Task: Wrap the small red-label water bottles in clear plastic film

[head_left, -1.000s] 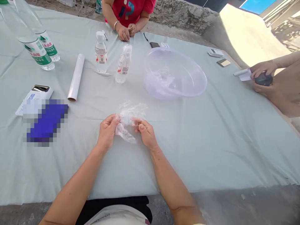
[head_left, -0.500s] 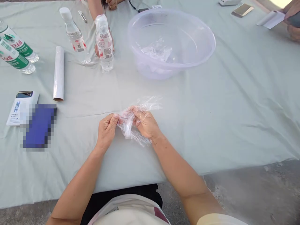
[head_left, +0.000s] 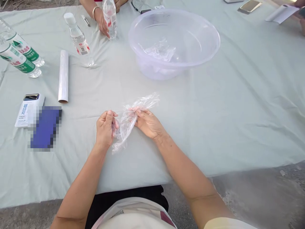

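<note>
Film [head_left: 125, 122], clear and crumpled, stretches between the two hands, over the tabletop [head_left: 226, 111] and not far in from its near edge. The fingers of the left hand [head_left: 104, 128] are curled, with the thumb pressed to the forefinger on one end of it; the fingers of the right hand [head_left: 150, 125] pinch the gathered middle, and a loose, wrinkled end sticks out beyond them toward the far edge. On the left hand's side lie a white device [head_left: 22, 117] and, just beside it, a blue item [head_left: 46, 127] masked by pixelation. Farther from the near edge, a white roll [head_left: 63, 76] lies with one open end facing the near edge. Beyond the hands stands a translucent basin [head_left: 164, 73] with crumpled plastic [head_left: 162, 52] inside. A white-capped bottle [head_left: 81, 47] stands past the roll, and two larger bottles with green labels stand to its left. Near the far edge, a co-worker's hand [head_left: 103, 24] touches another bottle [head_left: 111, 20].
</note>
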